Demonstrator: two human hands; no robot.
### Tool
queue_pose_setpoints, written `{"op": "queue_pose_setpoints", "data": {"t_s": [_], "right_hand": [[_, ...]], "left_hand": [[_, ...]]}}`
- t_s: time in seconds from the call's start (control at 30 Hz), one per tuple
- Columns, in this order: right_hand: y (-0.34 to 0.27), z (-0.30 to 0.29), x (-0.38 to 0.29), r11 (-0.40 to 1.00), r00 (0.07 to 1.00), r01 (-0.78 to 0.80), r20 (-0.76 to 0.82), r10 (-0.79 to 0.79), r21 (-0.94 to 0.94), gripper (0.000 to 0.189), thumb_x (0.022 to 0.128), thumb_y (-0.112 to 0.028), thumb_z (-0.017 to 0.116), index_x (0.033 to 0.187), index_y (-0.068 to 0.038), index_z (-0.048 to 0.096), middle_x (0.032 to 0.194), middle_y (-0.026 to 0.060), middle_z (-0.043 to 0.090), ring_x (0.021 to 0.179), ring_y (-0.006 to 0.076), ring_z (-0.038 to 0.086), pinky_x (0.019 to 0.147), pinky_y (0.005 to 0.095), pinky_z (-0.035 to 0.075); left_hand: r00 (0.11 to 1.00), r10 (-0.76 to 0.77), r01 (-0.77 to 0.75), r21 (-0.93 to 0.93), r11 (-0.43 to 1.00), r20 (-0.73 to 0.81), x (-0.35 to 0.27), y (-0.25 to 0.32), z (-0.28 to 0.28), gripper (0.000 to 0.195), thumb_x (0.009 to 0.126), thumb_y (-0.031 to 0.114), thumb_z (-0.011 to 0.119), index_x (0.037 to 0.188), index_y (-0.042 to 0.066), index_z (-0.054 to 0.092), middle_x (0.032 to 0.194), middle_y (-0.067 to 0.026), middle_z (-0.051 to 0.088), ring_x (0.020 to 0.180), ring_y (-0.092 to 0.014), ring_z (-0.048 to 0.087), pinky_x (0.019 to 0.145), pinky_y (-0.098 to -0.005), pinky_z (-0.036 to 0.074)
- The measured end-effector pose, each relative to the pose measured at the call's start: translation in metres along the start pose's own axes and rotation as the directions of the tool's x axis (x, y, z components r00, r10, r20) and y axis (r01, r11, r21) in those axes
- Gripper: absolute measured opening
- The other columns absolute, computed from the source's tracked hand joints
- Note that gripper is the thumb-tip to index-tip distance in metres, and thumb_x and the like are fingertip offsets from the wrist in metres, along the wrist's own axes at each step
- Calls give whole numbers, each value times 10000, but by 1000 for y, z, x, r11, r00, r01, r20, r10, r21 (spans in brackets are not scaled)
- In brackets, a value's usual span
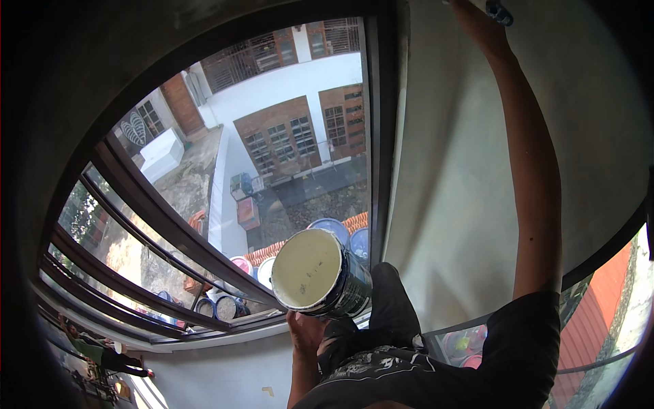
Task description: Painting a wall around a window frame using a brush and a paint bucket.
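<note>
My left hand (306, 330) is at the lower centre, its fingers on the near side of a dark paint bucket (355, 291). Pale cream paint or paste (306, 268) with a few dark specks shows in the bucket's round mouth, just inside the rim. My right arm stretches far up along the grey plastered wall (460, 179). At the top edge of the picture my right hand (472, 15) is mostly cut off. A small dark blue and pale object (499, 13) lies beside it; what it is and how the fingers hold it cannot be told.
A large dark-framed window (378, 128) stands at the left, with sliding panes (168, 245) beside it. Outside, several drums and buckets (225, 307) stand below. Another person (110, 355) is at the far lower left. A second window (595, 317) is at the right.
</note>
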State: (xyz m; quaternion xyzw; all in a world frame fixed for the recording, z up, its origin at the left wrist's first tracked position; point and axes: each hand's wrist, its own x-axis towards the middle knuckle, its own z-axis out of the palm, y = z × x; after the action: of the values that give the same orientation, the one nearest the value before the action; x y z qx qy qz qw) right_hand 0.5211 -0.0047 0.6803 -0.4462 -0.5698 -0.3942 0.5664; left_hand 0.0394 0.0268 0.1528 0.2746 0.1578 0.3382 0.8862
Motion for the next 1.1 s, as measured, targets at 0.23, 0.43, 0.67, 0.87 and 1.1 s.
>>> {"op": "queue_pose_setpoints", "data": {"t_s": [0.23, 0.43, 0.67, 0.87, 1.1], "right_hand": [[32, -19, -68, 985, 958, -51, 271, 95, -166, 476, 950, -282, 672, 1387, -141, 546, 1178, 166, 688, 1127, 265, 676, 912, 412, 559], [20, -39, -90, 944, 848, -216, 432, 308, -249, 402, 962, -252, 661, 1348, -165, 589, 1153, 114, 708, 1101, 232, 677, 941, 382, 534], [18, -8, -24, 951, 994, -98, 17, 108, -293, 367, 1000, -232, 642, 1324, -81, 559, 1082, 87, 696, 977, 197, 647, 853, 372, 534], [-38, 69, 15, 967, 967, -238, 121, 226, 92, 229, 995, -85, 606, 1211, -85, 531, 870, 84, 624, 756, 127, 608, 648, 354, 524], [-55, 110, 38, 828, 995, -64, 100, 10, 557, 308, 988, -134, 669, 1265, -74, 548, 889, 53, 647, 686, 124, 614, 549, 291, 533]], "left_hand": [[1000, 13, -13, -13, 1000, 27, 2, -1, 8, 891, 860, 706, 571, 1532, 151, 387, 1533, -101, 464, 1369, -296, 454, 1048, -504, 412], [1000, -4, 4, -10, 1000, -18, 2, 5, 6, 864, 878, 684, 557, 1527, 138, 395, 1520, -104, 479, 1342, -290, 479, 1039, -506, 422], [1000, -12, 12, -6, 1000, 22, 1, 6, 11, 864, 879, 678, 551, 1536, 144, 379, 1526, -104, 473, 1353, -296, 473, 1043, -530, 420], [1000, 25, -25, 15, 1000, -6, -7, 3, 10, 874, 876, 695, 541, 1547, 163, 363, 1541, -94, 454, 1373, -294, 451, 1043, -542, 414], [999, 34, -34, 3, 999, -23, -5, 1, 7, 892, 873, 709, 538, 1556, 168, 349, 1556, -85, 435, 1400, -295, 416, 1073, -545, 377]]}}
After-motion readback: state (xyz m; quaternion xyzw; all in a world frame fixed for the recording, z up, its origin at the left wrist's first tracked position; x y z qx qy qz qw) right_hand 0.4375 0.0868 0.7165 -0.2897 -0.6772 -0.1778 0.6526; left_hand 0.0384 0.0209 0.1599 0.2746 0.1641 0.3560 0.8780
